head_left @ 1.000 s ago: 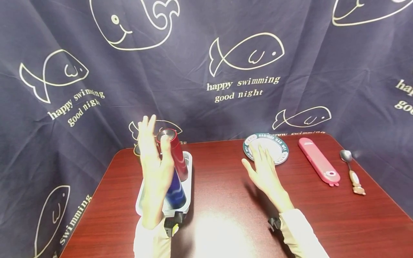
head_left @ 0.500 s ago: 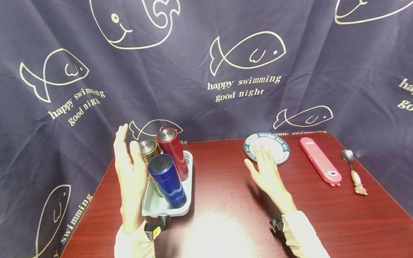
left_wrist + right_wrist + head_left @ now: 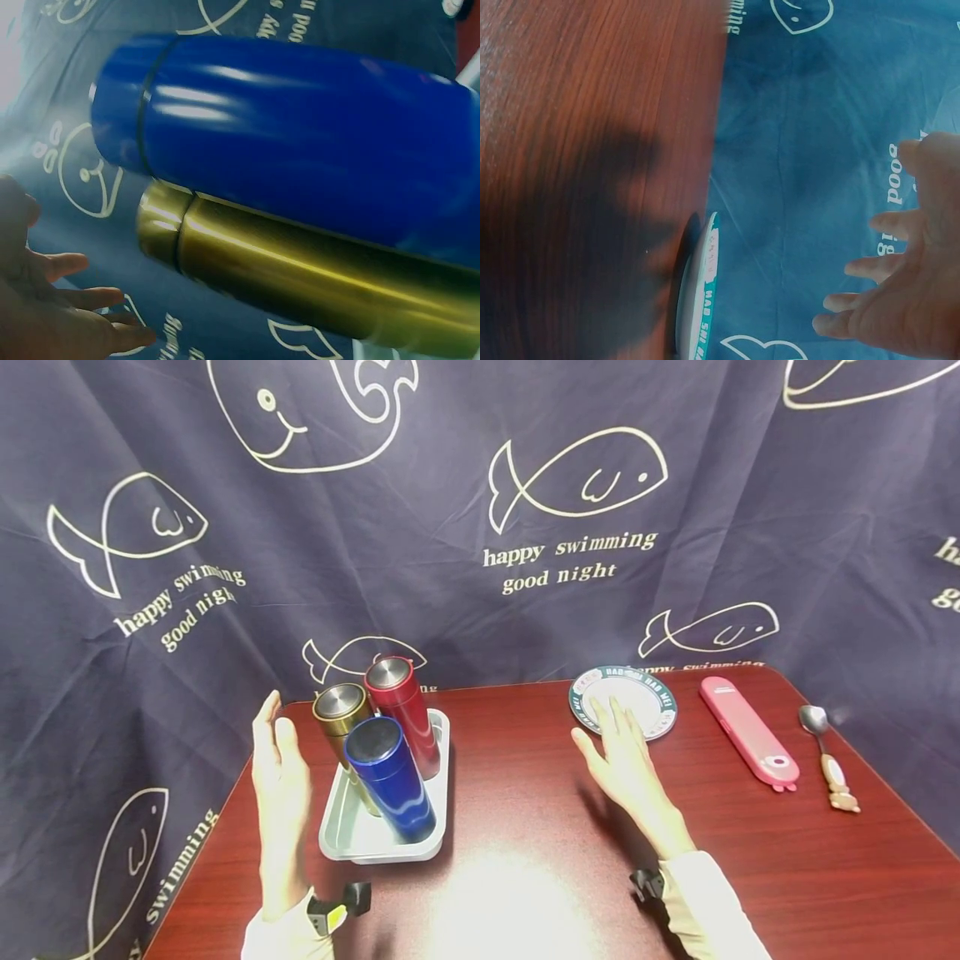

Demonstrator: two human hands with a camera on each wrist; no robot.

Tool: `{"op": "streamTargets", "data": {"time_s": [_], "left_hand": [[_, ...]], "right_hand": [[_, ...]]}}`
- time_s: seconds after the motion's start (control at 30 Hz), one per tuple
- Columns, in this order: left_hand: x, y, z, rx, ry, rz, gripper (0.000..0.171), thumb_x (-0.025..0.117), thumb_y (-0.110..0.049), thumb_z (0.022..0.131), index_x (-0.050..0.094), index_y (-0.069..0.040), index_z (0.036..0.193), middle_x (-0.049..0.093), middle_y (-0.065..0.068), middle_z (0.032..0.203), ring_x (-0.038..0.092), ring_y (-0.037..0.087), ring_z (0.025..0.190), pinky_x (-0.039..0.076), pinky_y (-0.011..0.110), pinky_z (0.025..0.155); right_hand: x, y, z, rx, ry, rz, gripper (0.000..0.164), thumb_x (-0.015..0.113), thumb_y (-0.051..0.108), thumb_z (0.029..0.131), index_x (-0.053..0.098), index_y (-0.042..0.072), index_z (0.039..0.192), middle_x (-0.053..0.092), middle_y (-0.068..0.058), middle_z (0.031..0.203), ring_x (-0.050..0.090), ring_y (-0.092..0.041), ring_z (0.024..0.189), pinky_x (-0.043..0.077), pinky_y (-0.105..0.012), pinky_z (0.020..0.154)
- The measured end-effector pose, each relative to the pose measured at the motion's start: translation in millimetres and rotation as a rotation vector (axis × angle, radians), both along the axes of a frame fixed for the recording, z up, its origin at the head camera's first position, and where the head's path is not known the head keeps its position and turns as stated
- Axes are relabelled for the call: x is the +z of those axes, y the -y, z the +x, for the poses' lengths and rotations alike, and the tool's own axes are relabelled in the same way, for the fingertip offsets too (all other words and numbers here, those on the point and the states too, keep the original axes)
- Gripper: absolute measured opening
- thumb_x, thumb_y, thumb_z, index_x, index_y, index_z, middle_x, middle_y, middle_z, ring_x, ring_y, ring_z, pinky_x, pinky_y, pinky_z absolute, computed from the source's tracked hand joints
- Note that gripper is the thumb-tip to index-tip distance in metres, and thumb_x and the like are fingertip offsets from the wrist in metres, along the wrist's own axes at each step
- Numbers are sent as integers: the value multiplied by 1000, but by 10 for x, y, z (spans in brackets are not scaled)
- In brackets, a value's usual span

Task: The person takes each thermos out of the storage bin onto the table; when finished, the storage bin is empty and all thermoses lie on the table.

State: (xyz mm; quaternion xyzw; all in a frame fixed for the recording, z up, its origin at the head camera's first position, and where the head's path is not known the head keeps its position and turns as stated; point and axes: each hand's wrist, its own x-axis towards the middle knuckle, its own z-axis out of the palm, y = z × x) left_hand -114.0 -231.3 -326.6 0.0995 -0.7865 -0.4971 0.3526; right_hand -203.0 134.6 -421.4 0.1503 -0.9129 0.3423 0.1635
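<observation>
Three metal thermos bottles stand in a light grey plastic tray (image 3: 337, 846) at the left: a blue one (image 3: 392, 785) in front, a gold one (image 3: 341, 718) behind it to the left, and a red one (image 3: 405, 714) at the back. My left hand (image 3: 281, 785) is raised just left of the tray with straight fingers, holding nothing; in the left wrist view it appears beside the gold bottle (image 3: 300, 270). My right hand (image 3: 630, 772) hovers over the table with fingers spread, its fingertips overlapping the green-rimmed white plate (image 3: 660, 697) in the head view. Nothing is in that hand.
At the right lie a pink case (image 3: 750, 731) and a spoon (image 3: 825, 756) with a bear-shaped handle. The red-brown wooden table (image 3: 517, 793) ends at a dark curtain (image 3: 450, 593) printed with white fish. Small wrist cameras (image 3: 330, 910) are strapped to both arms.
My left hand has moved left, away from in front of the thermos bottles, bringing all three bottles and the tray into sight. The right hand has stayed nearly where it was.
</observation>
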Motion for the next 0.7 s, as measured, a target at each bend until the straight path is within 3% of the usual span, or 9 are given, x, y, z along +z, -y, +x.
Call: {"op": "streamTargets", "data": {"time_s": [0.1,0.37,0.57,0.7], "left_hand": [[-72,48,18,-5,94,9,47,34,-29,107,34,-8,149,36,16,153,31,29,142,23,45,117],[-304,229,61,-96,343,33,52,30,-30,107,26,-3,152,28,22,156,24,39,144,19,56,115],[-489,376,91,-236,498,147,59,28,-32,107,10,-1,154,17,27,157,17,42,145,18,59,115],[-577,411,126,-308,576,228,65,31,-33,106,3,0,154,8,27,159,10,43,146,18,62,113]], "right_hand": [[19,-7,5,1,17,-7,59,57,23,98,37,-3,146,27,-31,152,18,-47,142,11,-56,117],[46,-9,17,3,36,-15,59,58,21,98,35,-3,146,26,-31,153,17,-47,143,10,-55,117],[27,-14,16,6,34,-25,60,57,23,98,35,-4,146,28,-30,152,18,-47,142,11,-57,117],[7,-12,23,6,9,-55,62,54,36,99,37,-3,145,29,-32,151,19,-49,141,13,-59,115]]}}
